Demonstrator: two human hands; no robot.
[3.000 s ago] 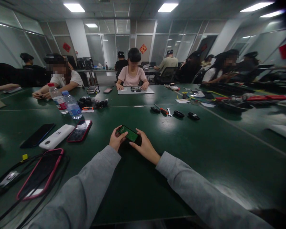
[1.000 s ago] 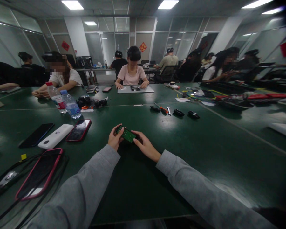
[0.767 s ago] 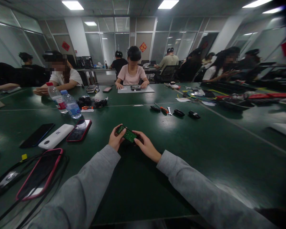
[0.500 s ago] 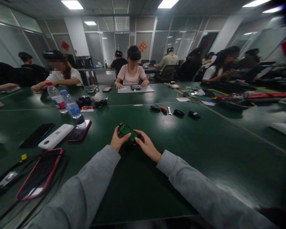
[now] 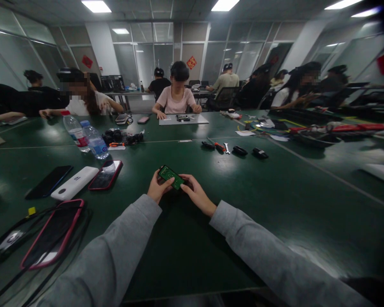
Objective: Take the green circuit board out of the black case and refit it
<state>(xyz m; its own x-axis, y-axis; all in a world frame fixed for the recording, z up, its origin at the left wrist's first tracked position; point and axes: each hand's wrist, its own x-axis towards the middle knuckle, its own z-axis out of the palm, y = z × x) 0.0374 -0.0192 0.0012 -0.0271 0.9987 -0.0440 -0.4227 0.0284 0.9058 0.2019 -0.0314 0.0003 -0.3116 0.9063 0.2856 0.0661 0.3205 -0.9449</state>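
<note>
Between my two hands is a phone [image 5: 169,174] with a green picture on its lit screen, held tilted above the green table [image 5: 192,243]. My left hand [image 5: 157,186] is closed around its left end, the thumb lying along the lower edge of the screen. At the right end, my right hand [image 5: 196,192] grips the phone with its thumb on the near corner. The fingers behind the phone are mostly hidden. Left of my hands lie a red-edged phone [image 5: 105,175], a white power bank [image 5: 75,182] and a dark phone [image 5: 49,181].
Two plastic bottles [image 5: 96,140] stand at the left. Nearer me, black cables [image 5: 35,221] cross a pink-edged phone [image 5: 54,234]. Beyond my hands lie a wrench [image 5: 226,148], a screwdriver [image 5: 219,146] and black cases [image 5: 240,150]. A person [image 5: 176,96] sits opposite at a white board [image 5: 196,119].
My thumbs have shifted slightly on the phone, which stays in both hands. Across the table, the person at the left has moved their arms apart, and the person opposite has drawn one hand off the board.
</note>
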